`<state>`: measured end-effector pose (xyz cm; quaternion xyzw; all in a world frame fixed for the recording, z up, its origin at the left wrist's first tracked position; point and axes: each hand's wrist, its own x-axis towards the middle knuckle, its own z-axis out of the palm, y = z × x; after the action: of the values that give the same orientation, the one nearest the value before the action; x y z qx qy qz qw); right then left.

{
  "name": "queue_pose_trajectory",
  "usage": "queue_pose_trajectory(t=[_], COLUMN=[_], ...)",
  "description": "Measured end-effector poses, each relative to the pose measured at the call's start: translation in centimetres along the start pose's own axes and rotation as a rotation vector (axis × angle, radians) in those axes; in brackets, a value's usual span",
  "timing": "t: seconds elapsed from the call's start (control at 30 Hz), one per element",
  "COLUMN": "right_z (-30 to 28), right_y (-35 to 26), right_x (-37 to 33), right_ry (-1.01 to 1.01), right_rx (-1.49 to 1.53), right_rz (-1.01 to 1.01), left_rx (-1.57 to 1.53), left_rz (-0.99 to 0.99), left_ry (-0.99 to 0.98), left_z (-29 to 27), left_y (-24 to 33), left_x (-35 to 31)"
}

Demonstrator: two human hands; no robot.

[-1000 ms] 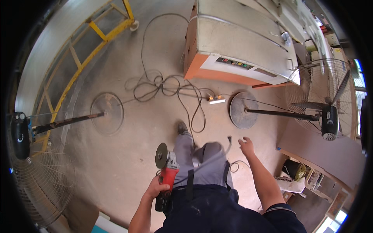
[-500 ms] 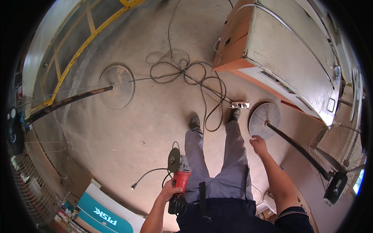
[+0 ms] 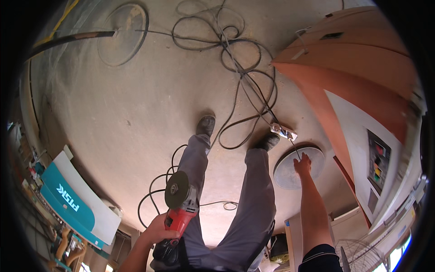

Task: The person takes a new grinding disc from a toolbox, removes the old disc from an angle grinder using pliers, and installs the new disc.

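Note:
My left hand (image 3: 161, 229) is closed around the red body of an angle grinder (image 3: 182, 216) at the lower left. The grinder's green-grey disc (image 3: 176, 189) points up and away, beside my left leg. My right hand (image 3: 303, 164) reaches forward with fingers partly apart, over the round fan base (image 3: 288, 173). A thin dark cord runs from the white power strip (image 3: 284, 131) toward my right fingers; whether it touches them or passes beneath, I cannot make out. The strip lies on the floor beside my right shoe (image 3: 267, 141).
Loops of dark cable (image 3: 242, 72) spread over the floor ahead. Another cable (image 3: 152, 195) curls left of my left leg. An orange and white cabinet (image 3: 344, 104) stands at right, a second round base (image 3: 123, 34) far left, and a teal-and-white panel (image 3: 74, 201) lower left.
The view has dropped lower and nearer the floor. My right hand has extended toward the power strip and over the round base. My left hand keeps hold of the angle grinder.

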<state>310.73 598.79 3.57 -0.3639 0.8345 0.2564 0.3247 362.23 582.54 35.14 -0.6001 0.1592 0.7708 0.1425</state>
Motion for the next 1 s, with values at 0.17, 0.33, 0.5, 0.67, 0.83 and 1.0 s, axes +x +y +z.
queue_pose_trajectory(t=[0.17,0.33,0.5,0.67,0.83,1.0], right_z=[6.2,9.4,9.9,9.0,9.2,6.2], right_y=[-0.2,-7.8,-8.3,-7.8,-5.1,-12.2], right_x=[5.7,3.5,2.1,2.6,-0.5,0.3], right_ry=[-0.180,-0.239,-0.226,-0.254,0.228,-0.020], right_rx=[0.228,0.020,0.111,0.095,-0.137,0.349], right_rz=[0.034,0.088,0.125,0.231,0.424,-0.237], left_rx=[0.105,-0.102,-0.088,-0.056,-0.016,-0.051], left_rz=[-0.118,-0.263,-0.269,-0.281,-0.288,-0.309], left_ry=[-0.019,-0.038,0.027,0.026,-0.002,0.027], left_z=[-3.2,-3.4,-3.1,-2.4,-2.0,-1.6], left_y=[-0.3,-0.3,0.0,1.6,1.4,1.6], left_x=[0.6,0.2,0.2,1.1,0.8,1.2])
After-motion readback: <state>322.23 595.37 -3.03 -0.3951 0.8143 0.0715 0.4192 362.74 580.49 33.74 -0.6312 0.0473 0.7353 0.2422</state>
